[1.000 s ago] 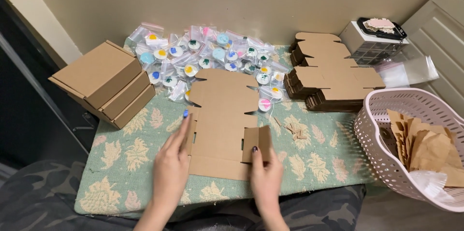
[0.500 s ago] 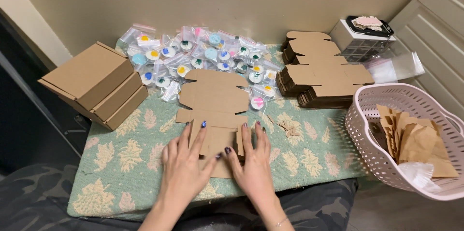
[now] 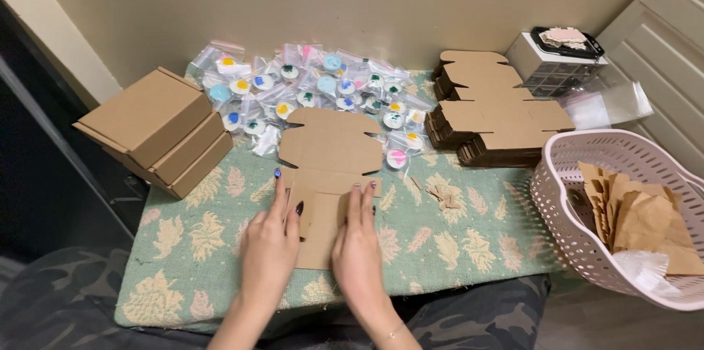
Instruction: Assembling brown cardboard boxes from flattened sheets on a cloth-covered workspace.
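At the far left of the table [image 3: 469, 236], which is covered by a green leaf-patterned cloth, a stack of folded brown cardboard boxes [image 3: 158, 130] sits tilted near the edge. Beside it, near the wall, lies a heap of small clear bags with coloured discs [image 3: 315, 93]. In front of the heap, an unfolded cardboard box blank [image 3: 330, 148] lies flat at the middle of the table. The left hand [image 3: 270, 247] presses flat on the blank's near left flap, fingers spread, its grip wide and closed on nothing. The right hand [image 3: 358, 251] lies just beside it, palm down on the same near panel, its grip equally wide. Further right stands a pile of flat box blanks [image 3: 491, 112], then a small clear drawer unit [image 3: 554, 64], and last a pink plastic basket [image 3: 565, 196] of brown paper pieces.
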